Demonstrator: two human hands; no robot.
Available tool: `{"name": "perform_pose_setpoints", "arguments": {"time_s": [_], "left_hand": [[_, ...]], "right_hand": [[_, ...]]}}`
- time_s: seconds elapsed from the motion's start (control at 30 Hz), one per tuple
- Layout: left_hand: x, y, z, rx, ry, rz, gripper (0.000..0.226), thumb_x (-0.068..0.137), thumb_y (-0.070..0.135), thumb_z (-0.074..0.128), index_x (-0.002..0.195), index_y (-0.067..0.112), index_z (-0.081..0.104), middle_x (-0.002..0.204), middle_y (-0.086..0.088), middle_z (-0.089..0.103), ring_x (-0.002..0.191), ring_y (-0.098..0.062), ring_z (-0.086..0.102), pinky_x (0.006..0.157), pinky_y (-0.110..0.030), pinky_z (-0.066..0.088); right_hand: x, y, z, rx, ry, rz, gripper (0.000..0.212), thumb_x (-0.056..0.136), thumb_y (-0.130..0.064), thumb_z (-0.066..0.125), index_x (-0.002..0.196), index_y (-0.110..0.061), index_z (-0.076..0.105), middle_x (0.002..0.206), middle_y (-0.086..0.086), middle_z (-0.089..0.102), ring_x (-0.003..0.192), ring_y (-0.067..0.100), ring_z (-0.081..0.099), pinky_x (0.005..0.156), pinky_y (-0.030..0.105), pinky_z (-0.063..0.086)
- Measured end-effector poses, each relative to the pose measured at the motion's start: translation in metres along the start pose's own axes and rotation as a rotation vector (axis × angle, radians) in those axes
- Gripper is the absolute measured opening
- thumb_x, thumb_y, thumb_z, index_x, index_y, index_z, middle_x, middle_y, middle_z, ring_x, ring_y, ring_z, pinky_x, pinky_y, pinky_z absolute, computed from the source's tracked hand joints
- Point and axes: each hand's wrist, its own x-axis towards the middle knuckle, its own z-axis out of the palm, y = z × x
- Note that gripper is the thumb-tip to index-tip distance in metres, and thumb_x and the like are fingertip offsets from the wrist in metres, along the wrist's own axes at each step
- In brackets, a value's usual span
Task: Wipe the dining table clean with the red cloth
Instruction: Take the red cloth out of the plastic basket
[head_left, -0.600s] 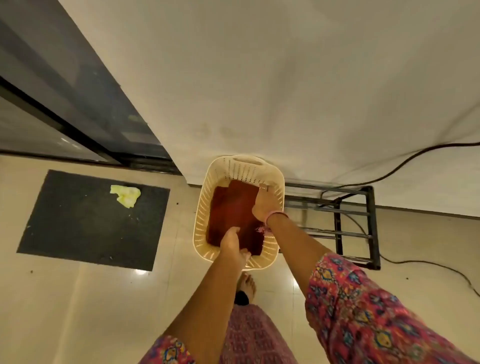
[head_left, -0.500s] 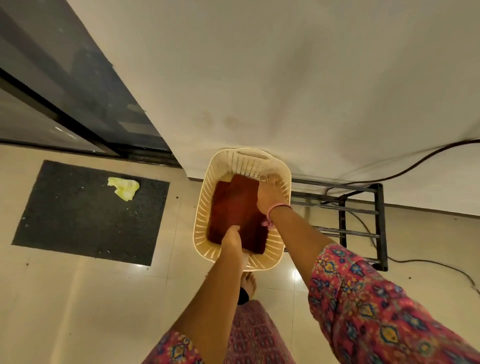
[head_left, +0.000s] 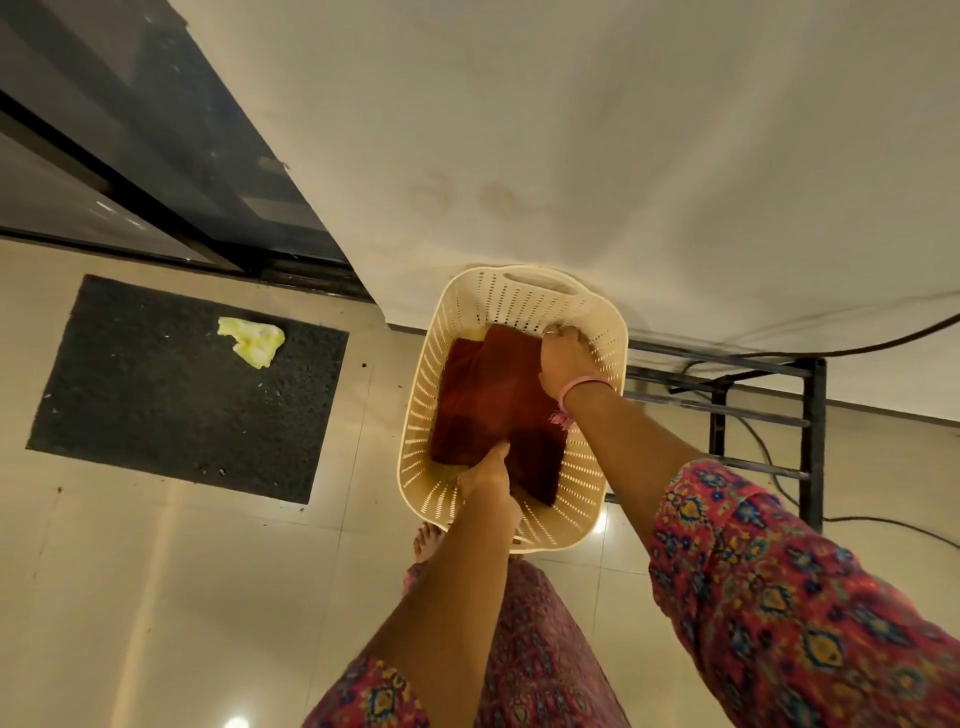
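Reaching down, the left hand (head_left: 488, 475) pinches the near edge of the red cloth (head_left: 493, 400) in the cream basket (head_left: 582, 512) at frame centre; the right hand (head_left: 563, 358) closes on its far corner. Fetching is underway, I'd say; lifting it clear comes next. Beyond: tiled floor (head_left: 156, 597), dark mat (head_left: 171, 405) centre left, pale wall (head_left: 571, 130) above. No desk is visible.
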Motion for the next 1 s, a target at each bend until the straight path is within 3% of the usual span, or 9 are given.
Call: {"name": "perform_pose_setpoints", "arguments": {"time_s": [0.17,0.27,0.33,0.47,0.6,0.7,0.8,0.87,1.0], "left_hand": [[-0.015,0.009,-0.004,-0.112,-0.156,0.029,0.045,0.079,0.007,0.067,0.121,0.005,0.054,0.082,-0.010,0.058,0.064,-0.018,0.051,0.067,-0.033,0.052],[-0.041,0.022,-0.009,-0.144,-0.266,0.079,0.037,0.077,0.009,0.066,0.113,0.011,0.059,0.093,-0.007,0.065,0.079,-0.020,0.061,0.065,-0.031,0.054],[-0.066,0.031,-0.018,-0.155,-0.344,0.116,0.023,0.078,0.012,0.061,0.101,0.014,0.062,0.091,-0.006,0.065,0.084,-0.022,0.062,0.061,-0.030,0.054],[-0.121,0.040,-0.043,-0.206,-0.480,0.209,0.029,0.079,0.015,0.054,0.108,0.015,0.061,0.092,-0.008,0.074,0.093,-0.027,0.065,0.070,-0.034,0.056],[-0.170,0.046,-0.072,-0.313,-0.571,0.299,0.037,0.076,0.011,0.053,0.111,0.017,0.062,0.104,-0.011,0.072,0.096,-0.032,0.067,0.073,-0.041,0.057],[-0.205,0.048,-0.089,-0.333,-0.684,0.331,0.045,0.068,0.009,0.053,0.112,0.015,0.062,0.102,-0.010,0.073,0.089,-0.028,0.071,0.071,-0.042,0.058],[-0.236,0.044,-0.103,-0.296,-0.817,0.337,0.053,0.068,0.012,0.051,0.121,0.007,0.055,0.107,-0.014,0.071,0.091,-0.029,0.070,0.073,-0.042,0.057],[-0.252,0.042,-0.110,-0.262,-0.889,0.347,0.051,0.071,0.014,0.049,0.121,0.005,0.055,0.107,-0.016,0.070,0.092,-0.030,0.070,0.074,-0.043,0.057],[-0.278,0.040,-0.122,-0.150,-0.951,0.361,0.048,0.071,0.019,0.050,0.116,0.005,0.060,0.106,-0.016,0.069,0.093,-0.032,0.067,0.095,-0.053,0.047]], "right_hand": [[-0.016,0.000,-0.009,-0.252,-0.002,-0.116,0.027,0.094,-0.003,0.046,0.119,0.000,0.058,0.117,0.019,0.063,0.111,0.033,0.058,0.098,0.038,0.044],[-0.034,0.004,-0.024,-0.123,-0.061,-0.097,0.020,0.092,-0.011,0.051,0.104,-0.002,0.063,0.106,0.016,0.065,0.099,0.030,0.062,0.084,0.034,0.049],[-0.051,0.004,-0.039,0.061,-0.114,-0.059,0.011,0.088,-0.015,0.055,0.088,-0.005,0.059,0.090,0.013,0.064,0.087,0.028,0.061,0.069,0.030,0.047],[-0.101,0.014,-0.073,0.608,-0.208,0.130,0.016,0.079,-0.025,0.062,0.073,-0.011,0.056,0.066,0.003,0.056,0.062,0.018,0.054,0.050,0.025,0.037],[-0.158,0.037,-0.106,1.363,-0.293,0.324,0.018,0.076,-0.024,0.062,0.091,-0.015,0.064,0.088,0.004,0.066,0.076,0.017,0.060,0.067,0.029,0.049],[-0.198,0.048,-0.116,2.010,-0.367,0.421,0.024,0.078,-0.013,0.059,0.102,-0.014,0.059,0.099,0.006,0.061,0.084,0.022,0.059,0.063,0.033,0.056],[-0.240,0.048,-0.120,2.309,-0.397,0.287,0.040,0.072,-0.009,0.058,0.112,-0.011,0.056,0.111,0.008,0.061,0.090,0.023,0.061,0.074,0.033,0.056],[-0.264,0.047,-0.121,2.439,-0.378,0.191,0.045,0.072,-0.008,0.058,0.117,-0.008,0.055,0.109,0.010,0.066,0.089,0.024,0.066,0.075,0.034,0.057],[-0.307,0.048,-0.120,2.608,-0.354,0.023,0.040,0.074,-0.013,0.058,0.113,-0.006,0.060,0.104,0.012,0.069,0.087,0.026,0.069,0.070,0.037,0.060]]}}
